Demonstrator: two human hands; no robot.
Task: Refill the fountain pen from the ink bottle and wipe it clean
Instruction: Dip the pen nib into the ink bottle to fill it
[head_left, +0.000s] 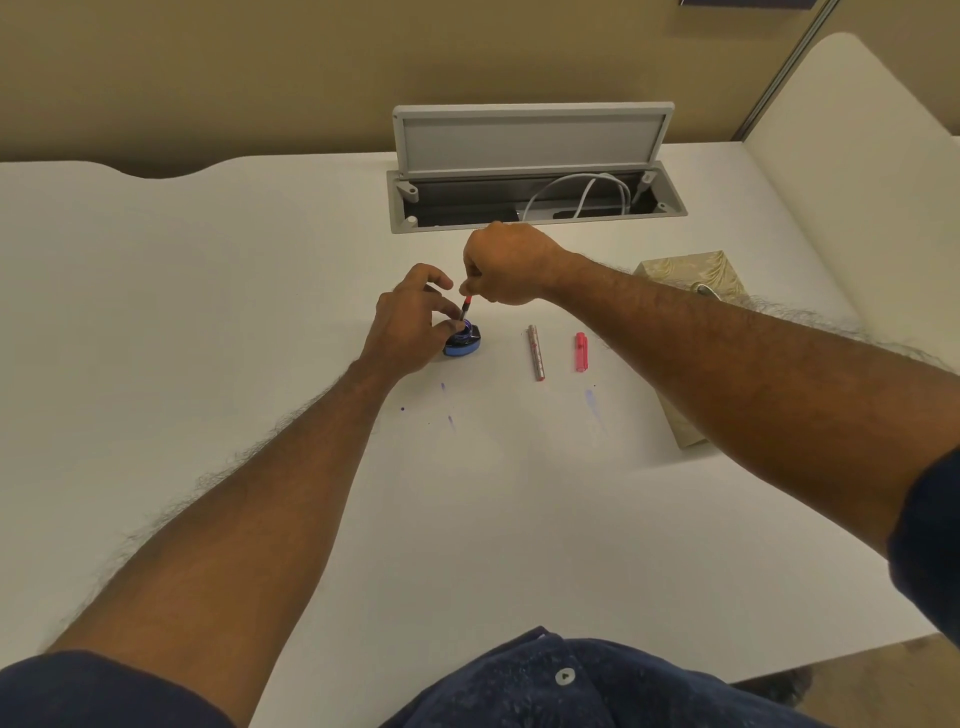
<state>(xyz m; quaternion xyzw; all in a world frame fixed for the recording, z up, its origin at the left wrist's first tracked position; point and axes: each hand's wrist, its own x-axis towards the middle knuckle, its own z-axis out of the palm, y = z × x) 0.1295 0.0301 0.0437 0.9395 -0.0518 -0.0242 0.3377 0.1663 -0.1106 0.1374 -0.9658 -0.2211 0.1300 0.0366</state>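
Hands meet at the middle of the white table (260, 312) in the head view. The ink bottle (464, 344), small with a blue base, stands open there, and the left hand (410, 325) steadies it, thumb and curled fingers touching its side. The right hand (506, 265) pinches the red top end of the fountain pen (465, 308), which stands nearly upright with its lower end in the bottle's mouth. Just right of the bottle lie a silver barrel (536, 352) and a pink cap (581, 352), side by side and apart. Purple ink spots (590, 399) mark the table nearer the person. A patterned tissue box (685, 270) sits partly behind the right forearm. Farther back an open cable hatch (535, 135) holds a white cable (587, 189).
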